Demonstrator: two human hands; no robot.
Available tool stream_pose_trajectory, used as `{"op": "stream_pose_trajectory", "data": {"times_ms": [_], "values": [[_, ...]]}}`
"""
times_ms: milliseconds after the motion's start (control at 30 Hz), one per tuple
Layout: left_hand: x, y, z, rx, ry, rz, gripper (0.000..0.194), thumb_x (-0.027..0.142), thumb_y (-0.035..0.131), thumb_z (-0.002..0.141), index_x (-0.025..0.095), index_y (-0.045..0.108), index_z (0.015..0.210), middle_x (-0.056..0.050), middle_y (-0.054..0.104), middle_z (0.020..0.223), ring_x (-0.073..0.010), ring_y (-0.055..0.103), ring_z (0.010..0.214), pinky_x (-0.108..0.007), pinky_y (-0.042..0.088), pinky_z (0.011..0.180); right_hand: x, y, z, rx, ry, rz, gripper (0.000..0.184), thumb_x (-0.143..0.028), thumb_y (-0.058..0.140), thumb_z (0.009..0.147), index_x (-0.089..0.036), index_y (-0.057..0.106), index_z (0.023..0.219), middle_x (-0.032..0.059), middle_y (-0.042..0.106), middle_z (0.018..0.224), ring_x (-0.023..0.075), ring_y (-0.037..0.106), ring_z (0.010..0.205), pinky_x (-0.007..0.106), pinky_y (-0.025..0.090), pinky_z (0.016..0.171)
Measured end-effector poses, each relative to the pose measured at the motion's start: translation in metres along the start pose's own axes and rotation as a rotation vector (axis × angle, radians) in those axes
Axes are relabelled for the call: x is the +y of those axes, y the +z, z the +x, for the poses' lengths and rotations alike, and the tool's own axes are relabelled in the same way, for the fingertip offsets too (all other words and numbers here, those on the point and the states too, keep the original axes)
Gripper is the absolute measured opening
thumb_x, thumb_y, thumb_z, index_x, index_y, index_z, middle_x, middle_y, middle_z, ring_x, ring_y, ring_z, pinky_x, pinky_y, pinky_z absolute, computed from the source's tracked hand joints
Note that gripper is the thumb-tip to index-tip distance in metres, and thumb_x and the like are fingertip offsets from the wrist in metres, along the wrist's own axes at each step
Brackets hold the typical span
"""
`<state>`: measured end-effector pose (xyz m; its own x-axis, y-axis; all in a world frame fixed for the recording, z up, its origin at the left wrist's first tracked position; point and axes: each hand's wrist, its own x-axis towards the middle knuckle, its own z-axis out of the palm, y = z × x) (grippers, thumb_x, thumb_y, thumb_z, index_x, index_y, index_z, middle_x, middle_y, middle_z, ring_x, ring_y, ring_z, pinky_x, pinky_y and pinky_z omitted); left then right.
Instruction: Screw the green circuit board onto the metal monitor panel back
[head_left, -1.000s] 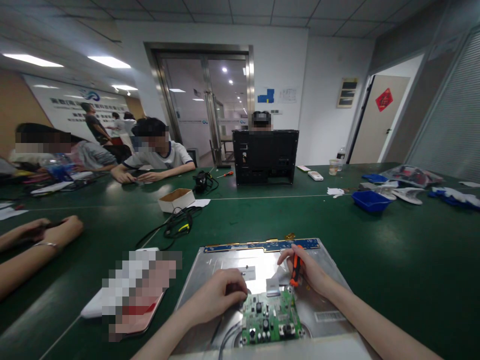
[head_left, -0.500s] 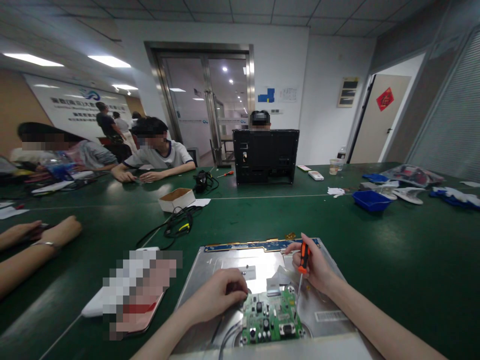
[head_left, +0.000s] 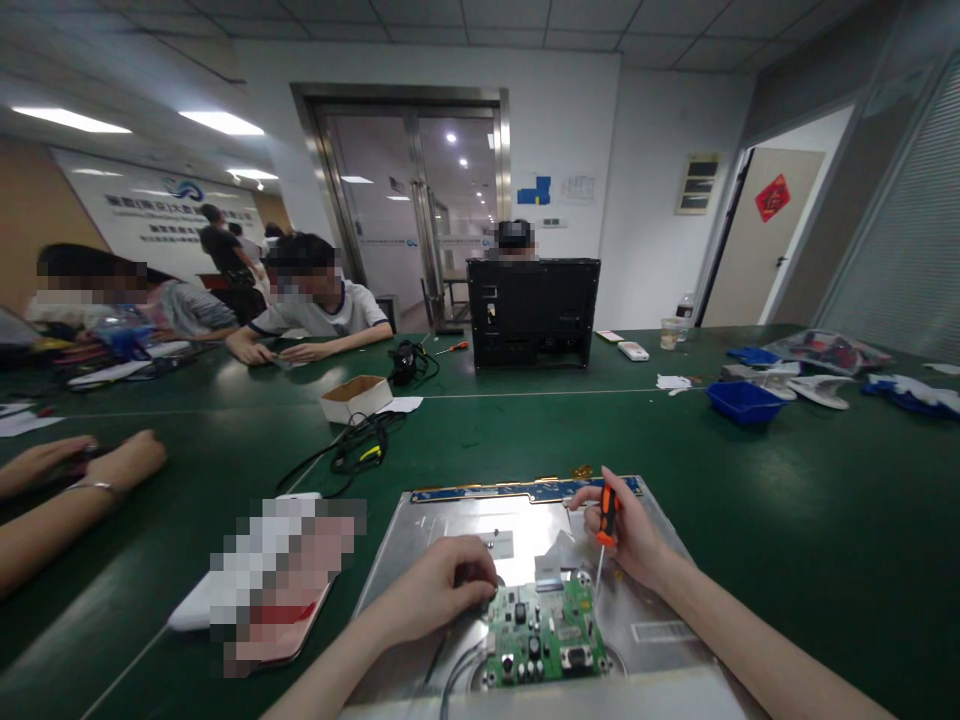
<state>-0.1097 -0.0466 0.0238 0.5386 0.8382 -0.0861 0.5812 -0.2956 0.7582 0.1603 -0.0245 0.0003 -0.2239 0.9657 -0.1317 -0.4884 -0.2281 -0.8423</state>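
Note:
A green circuit board (head_left: 544, 632) lies on the silvery metal back of a flat display panel (head_left: 420, 530). At the board's upper left corner, my left hand (head_left: 448, 588) is closed, thumb and curled fingers pinching there; the fingertips are partly hidden. My right hand (head_left: 626, 525) grips an orange and black screwdriver (head_left: 608, 512), its shaft pointing down to the board's right edge. Dark cables (head_left: 454, 672) run out on the board's left side. Along the panel's far edge is a narrow blue circuit strip (head_left: 487, 493).
To the left lie a blurred-out white item (head_left: 202, 595) and a pink phone-like item (head_left: 300, 625). Beyond are a black cable (head_left: 360, 440), an open box (head_left: 352, 400), a black monitor (head_left: 532, 312) and a blue tray (head_left: 744, 402). Another person's hands (head_left: 124, 465) are at far left.
Both hands keep nearly the same pose and place; the screwdriver stays at the board's right edge. The whole view has shifted very slightly.

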Motion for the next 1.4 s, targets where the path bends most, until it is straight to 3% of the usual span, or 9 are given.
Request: {"op": "stream_pose_trajectory", "data": {"times_ms": [133,300,400,567,700,833,1000,1133,1400], "values": [[-0.003,0.001,0.0,-0.006,0.011,-0.015,0.01,0.02,0.063,0.075,0.017,0.071,0.08,0.0,0.062,0.076,-0.0147,0.054,0.07,-0.024,0.04,0.065,-0.019,0.017,-0.001,0.033,-0.071,0.018,0.054,-0.066,0.075,0.065,-0.014,0.064,0.062,-0.0096,0.035,0.038,0.0025,0.024,0.032,0.016,0.017,0.032],[-0.003,0.0,-0.001,-0.011,0.016,-0.015,0.009,0.019,0.063,0.075,0.017,0.07,0.078,0.0,0.061,0.075,-0.0148,0.054,0.07,-0.024,0.04,0.065,-0.039,0.057,-0.006,0.013,-0.176,0.026,0.038,-0.046,0.087,0.06,-0.018,0.064,0.071,-0.008,0.049,0.05,0.0046,0.038,0.042,0.015,0.027,0.037],[-0.005,-0.001,0.0,-0.022,0.014,-0.024,0.009,0.02,0.063,0.074,0.017,0.069,0.078,0.0,0.061,0.076,-0.0152,0.054,0.07,-0.024,0.04,0.065,-0.037,0.083,-0.006,-0.005,-0.278,-0.021,0.037,-0.032,0.09,0.055,-0.018,0.066,0.08,-0.0083,0.052,0.052,0.0055,0.04,0.042,0.016,0.029,0.037],[-0.006,0.0,0.001,-0.035,0.021,-0.043,0.011,0.02,0.061,0.072,0.017,0.069,0.078,0.0,0.063,0.077,-0.0158,0.056,0.072,-0.024,0.041,0.066,-0.024,0.107,0.004,0.027,-0.444,-0.083,0.036,-0.039,0.082,0.065,-0.016,0.067,0.088,-0.0018,0.062,0.065,0.0069,0.043,0.047,0.018,0.034,0.038],[-0.006,0.001,0.001,-0.026,0.021,-0.015,0.012,0.021,0.06,0.074,0.018,0.07,0.08,0.0,0.064,0.076,-0.0161,0.056,0.072,-0.024,0.042,0.066,-0.006,0.106,0.005,0.002,-0.518,-0.19,0.042,-0.035,0.076,0.072,-0.019,0.059,0.108,0.0003,0.067,0.078,0.0093,0.05,0.049,0.02,0.037,0.039],[-0.007,0.001,0.002,-0.032,0.015,-0.047,0.013,0.021,0.06,0.074,0.017,0.07,0.082,0.0,0.064,0.076,-0.0155,0.056,0.072,-0.024,0.042,0.066,0.016,0.096,-0.002,0.007,-0.713,-0.471,0.071,-0.022,0.063,0.086,-0.027,0.026,0.147,0.0,0.066,0.086,0.0111,0.055,0.057,0.021,0.042,0.047],[-0.01,0.001,0.003,-0.043,0.049,-0.048,0.012,0.02,0.06,0.074,0.017,0.07,0.079,0.001,0.062,0.073,-0.0145,0.055,0.069,-0.024,0.04,0.064,0.028,0.089,-0.004,-0.09,-0.975,-0.825,0.059,-0.018,0.049,0.095,-0.03,0.025,0.147,-0.0009,0.059,0.082,0.0124,0.053,0.057,0.023,0.042,0.048],[-0.013,0.002,0.004,-0.039,0.045,-0.055,0.009,0.021,0.061,0.074,0.017,0.068,0.078,0.002,0.061,0.072,-0.0144,0.054,0.068,-0.023,0.04,0.064,0.031,0.087,-0.001,-0.115,-1.089,-0.919,0.057,-0.017,0.048,0.095,-0.027,0.023,0.146,0.0003,0.057,0.081,0.0129,0.052,0.057,0.023,0.043,0.049],[-0.01,0.001,0.003,-0.057,0.053,-0.049,0.008,0.023,0.059,0.076,0.018,0.064,0.078,0.001,0.06,0.075,-0.0159,0.053,0.072,-0.024,0.042,0.066,0.033,0.088,-0.004,-0.148,-1.026,-1.004,0.063,-0.015,0.048,0.092,-0.024,0.019,0.148,-0.0006,0.056,0.076,0.0137,0.051,0.053,0.026,0.043,0.048]]}}
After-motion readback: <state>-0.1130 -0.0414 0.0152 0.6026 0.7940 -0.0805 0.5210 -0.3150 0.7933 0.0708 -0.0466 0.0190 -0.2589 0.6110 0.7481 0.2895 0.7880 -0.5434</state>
